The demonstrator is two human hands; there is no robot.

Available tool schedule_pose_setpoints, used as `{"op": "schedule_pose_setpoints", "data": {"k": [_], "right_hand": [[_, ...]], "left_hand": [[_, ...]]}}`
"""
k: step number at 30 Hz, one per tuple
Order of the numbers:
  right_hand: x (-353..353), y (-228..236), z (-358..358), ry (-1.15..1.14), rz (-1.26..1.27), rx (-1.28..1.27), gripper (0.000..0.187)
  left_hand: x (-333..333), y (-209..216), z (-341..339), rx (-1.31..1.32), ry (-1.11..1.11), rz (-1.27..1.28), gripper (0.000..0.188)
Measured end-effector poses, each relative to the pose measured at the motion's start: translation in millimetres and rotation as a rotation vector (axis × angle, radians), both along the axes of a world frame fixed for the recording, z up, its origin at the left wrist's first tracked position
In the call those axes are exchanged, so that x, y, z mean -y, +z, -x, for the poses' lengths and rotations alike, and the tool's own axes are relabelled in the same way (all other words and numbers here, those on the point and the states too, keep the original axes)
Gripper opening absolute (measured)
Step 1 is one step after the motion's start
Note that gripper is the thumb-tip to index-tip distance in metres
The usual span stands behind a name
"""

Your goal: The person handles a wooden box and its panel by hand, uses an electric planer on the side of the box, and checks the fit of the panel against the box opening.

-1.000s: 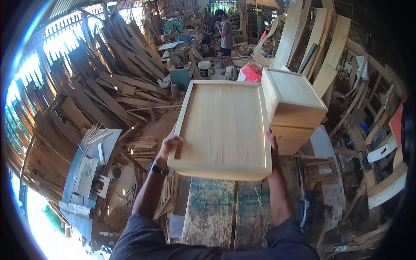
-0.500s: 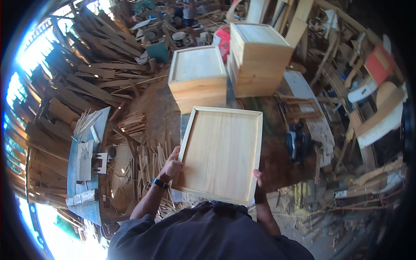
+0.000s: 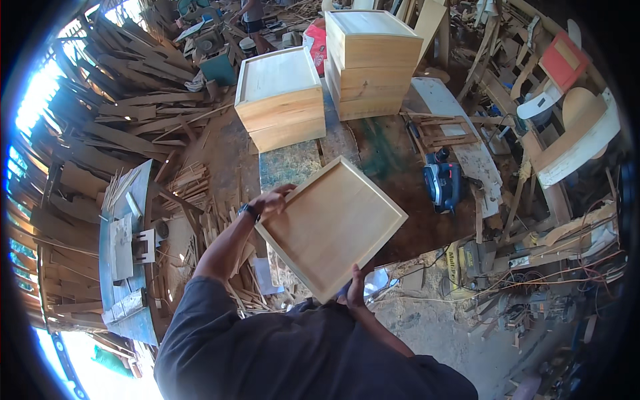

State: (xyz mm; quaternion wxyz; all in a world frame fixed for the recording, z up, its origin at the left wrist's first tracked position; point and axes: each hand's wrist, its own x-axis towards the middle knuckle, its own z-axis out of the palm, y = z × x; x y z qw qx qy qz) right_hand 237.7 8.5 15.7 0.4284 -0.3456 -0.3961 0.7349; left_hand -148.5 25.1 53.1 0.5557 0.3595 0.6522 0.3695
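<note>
A square, pale wooden framed panel (image 3: pixel 333 230) with a raised rim is held over the near part of the workbench, one corner pointing toward my body. My left hand (image 3: pixel 272 201), a dark band at its wrist, grips the upper left edge with its fingers over the rim. On the lower right edge, my right hand (image 3: pixel 355 287) holds on with its thumb up against the rim; its other fingers are largely hidden beneath. Beyond the panel stand a pale wooden box (image 3: pixel 283 110) with a rimmed top and a taller box stack (image 3: pixel 373 73).
On the right of the stained workbench (image 3: pixel 393 167) lies a blue electric planer (image 3: pixel 442 180), close to a small wooden frame (image 3: pixel 447 131). Wood scraps (image 3: pixel 133 137) pile up at the left beside a side table (image 3: pixel 123 247). Another person (image 3: pixel 253 20) stands at the far back.
The panel has turned so its corners point near and far. My left hand has moved up along its edge, and my right hand has come inward toward my body. The view has shifted slightly.
</note>
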Motion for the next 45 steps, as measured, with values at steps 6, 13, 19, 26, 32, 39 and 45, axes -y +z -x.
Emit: {"op": "schedule_pose_setpoints", "data": {"k": [6,13,19,26,32,39,45], "right_hand": [[-25.6,-21.6,-39.6,0.425,-0.167,0.437,0.051],[-210.5,36.8,-27.0,-0.134,-0.798,0.854,0.049],[-209.2,29.3,-7.3,0.296,-0.685,1.055,0.053],[-151.9,17.4,-31.8,0.492,-0.624,0.984,0.047],[-170.2,-0.5,-19.6,0.375,-0.71,0.888,0.036],[-208.3,7.1,-85.4,0.374,-0.373,0.654,0.03],[-174.8,-8.1,-29.9,0.394,-0.302,0.482,0.069]], "left_hand": [[-17.7,18.6,-12.6,-0.547,-0.085,0.004,0.067],[114.3,-62.4,-136.2,-0.943,1.216,-0.229,0.063],[121.1,9.0,-170.2,-0.551,0.809,0.004,0.036],[123.8,-40.8,-73.9,-0.682,0.684,-0.254,0.041],[87.0,-16.3,-79.7,-0.662,0.658,-0.138,0.046],[105.1,-36.0,-75.3,-0.254,0.773,-0.217,0.063],[102.1,-24.3,-76.4,0.167,0.817,-0.304,0.076]]}}
